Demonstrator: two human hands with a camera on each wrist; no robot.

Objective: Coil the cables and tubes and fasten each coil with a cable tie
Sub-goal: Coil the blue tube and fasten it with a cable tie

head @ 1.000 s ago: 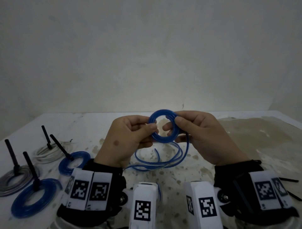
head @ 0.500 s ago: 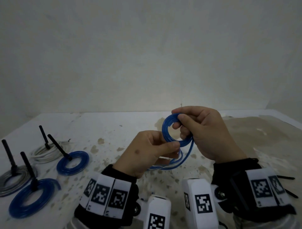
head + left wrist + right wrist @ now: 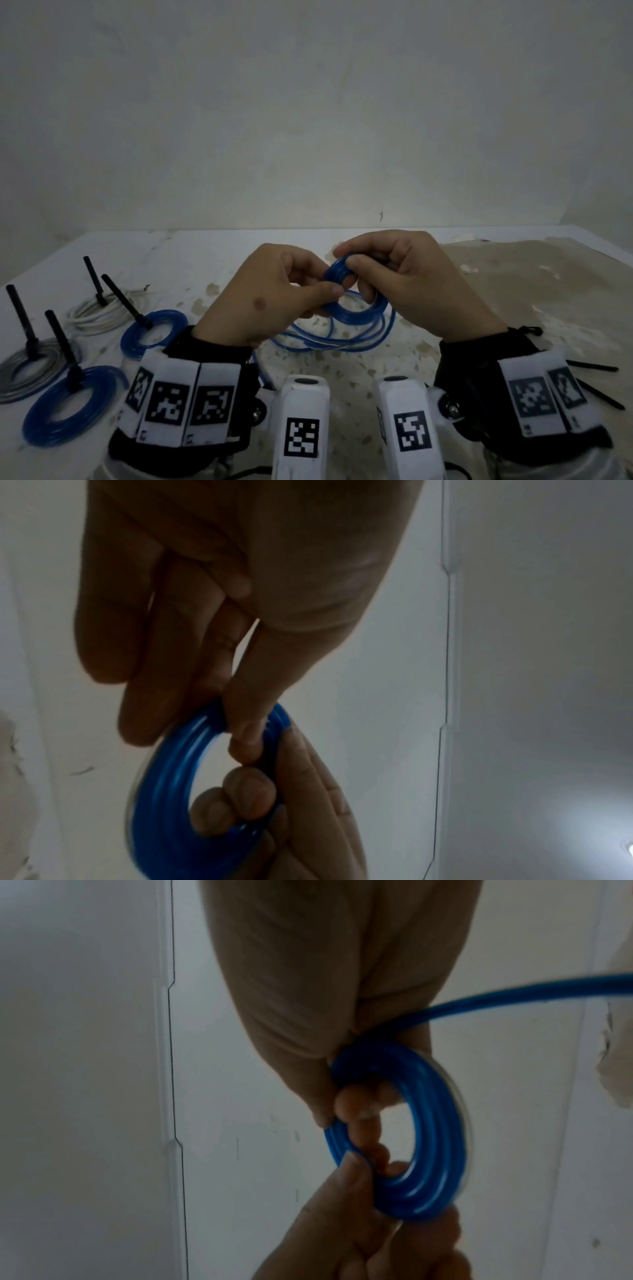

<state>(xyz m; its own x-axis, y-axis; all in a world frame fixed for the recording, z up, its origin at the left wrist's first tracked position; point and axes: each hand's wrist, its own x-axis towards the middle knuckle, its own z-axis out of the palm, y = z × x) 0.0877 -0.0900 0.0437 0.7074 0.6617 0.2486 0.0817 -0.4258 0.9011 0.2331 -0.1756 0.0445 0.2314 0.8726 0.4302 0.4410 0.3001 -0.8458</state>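
Holding the blue tube coil (image 3: pixel 342 274) up off the worktop (image 3: pixel 513 291) between both hands keeps the wound turns stacked, so they cannot spring apart while more tube is fed on. The left hand (image 3: pixel 270 298) pinches the coil's near-left side between thumb and fingers; the right hand (image 3: pixel 411 284) has its fingers hooked through the ring's opening with the thumb pressed on the outside, so each grip is clamped on the coil itself. From the coil the loose length of tube (image 3: pixel 342 339) drops in slack loops onto the worktop just below the hands, which suggests winding is only partly done.

Four finished coils lie well to the left, out of the way: a white one (image 3: pixel 99 310) at the far side, a small blue one (image 3: pixel 154 334), a grey one (image 3: pixel 24 373) and a larger blue one (image 3: pixel 72 406) nearest, each with a black cable tie (image 3: pixel 123 301) sticking up. Spare ties (image 3: pixel 596 368) wait near the right wrist, probably within easy reach for fastening this coil.
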